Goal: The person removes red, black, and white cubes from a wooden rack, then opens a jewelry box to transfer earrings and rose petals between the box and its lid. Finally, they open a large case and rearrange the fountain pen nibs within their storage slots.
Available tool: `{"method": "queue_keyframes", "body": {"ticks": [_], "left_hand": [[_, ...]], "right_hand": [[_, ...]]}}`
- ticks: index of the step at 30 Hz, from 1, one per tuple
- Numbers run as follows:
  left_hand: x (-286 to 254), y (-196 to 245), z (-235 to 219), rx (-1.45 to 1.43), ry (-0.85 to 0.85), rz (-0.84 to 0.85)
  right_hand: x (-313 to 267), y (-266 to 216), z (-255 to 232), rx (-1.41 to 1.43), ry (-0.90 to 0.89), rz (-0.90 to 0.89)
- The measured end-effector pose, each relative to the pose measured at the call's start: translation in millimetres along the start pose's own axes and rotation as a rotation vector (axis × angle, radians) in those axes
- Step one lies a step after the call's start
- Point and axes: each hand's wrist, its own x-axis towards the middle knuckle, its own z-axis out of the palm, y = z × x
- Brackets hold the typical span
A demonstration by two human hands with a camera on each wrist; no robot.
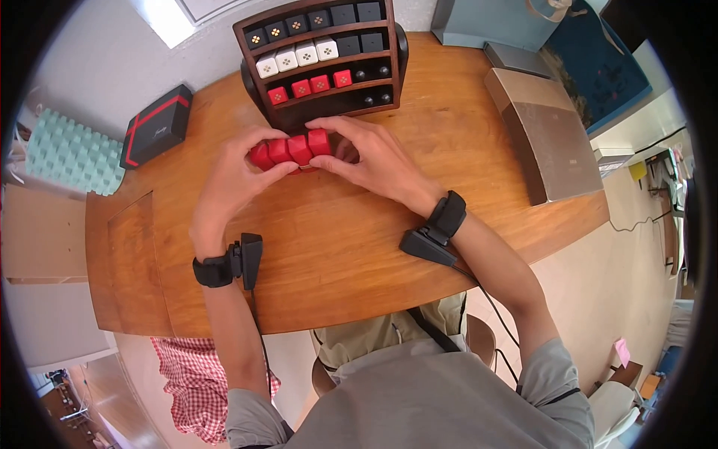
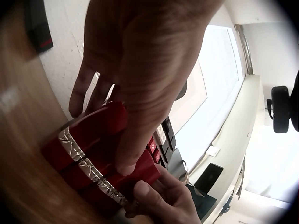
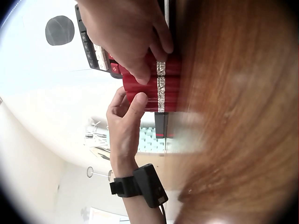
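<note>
Several red boxes point(image 1: 299, 150) stand side by side in a row on the wooden table, with a silver patterned band across them in the left wrist view point(image 2: 88, 170). The left hand point(image 1: 233, 176) grips the left end of the row, its thumb along the near side. At the right end, the right hand point(image 1: 378, 161) holds the last box between thumb and fingers. Both thumbs press on red surfaces in the right wrist view, where the banded sides point(image 3: 161, 86) face the table edge.
Just behind the row stands a dark wooden rack point(image 1: 321, 107) with black, white and red boxes on its shelves. A black box with red ribbon point(image 1: 158, 126) lies at the left, a brown carton point(image 1: 550, 142) at the right. Blue bags point(image 1: 486, 26) stand behind.
</note>
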Motion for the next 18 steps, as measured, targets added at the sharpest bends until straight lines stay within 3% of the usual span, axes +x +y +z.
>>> {"method": "queue_keyframes", "body": {"ticks": [3, 6, 8, 12, 14, 15, 18], "left_hand": [[0.8, 2.3, -3.2, 0.015, -0.028, -0.04], [0.6, 3.6, -6.8, 0.066, 0.034, 0.032], [2.4, 5.6, -10.8, 0.17, 0.145, 0.135], [7.9, 23.2, 2.1, 0.107, 0.298, 0.26], [13.7, 24.9, 13.3, 0.171, 0.431, 0.343], [17.7, 27.6, 16.7, 0.176, 0.432, 0.348], [30.4, 38.3, 24.6, 0.317, 0.469, 0.36]], "right_hand": [[-1.4, -3.2, -3.0, -0.011, 0.006, 0.003], [-2.0, -13.8, -7.5, -0.037, 0.08, 0.03], [-0.9, -17.9, -11.5, -0.101, 0.162, 0.02], [7.4, -16.0, -26.0, -0.144, 0.282, 0.005], [18.5, -4.3, -32.6, -0.435, 0.512, -0.298], [14.5, -3.9, -33.7, -0.441, 0.483, -0.199], [17.5, 3.0, -39.2, -0.518, 0.474, -0.185]]}}
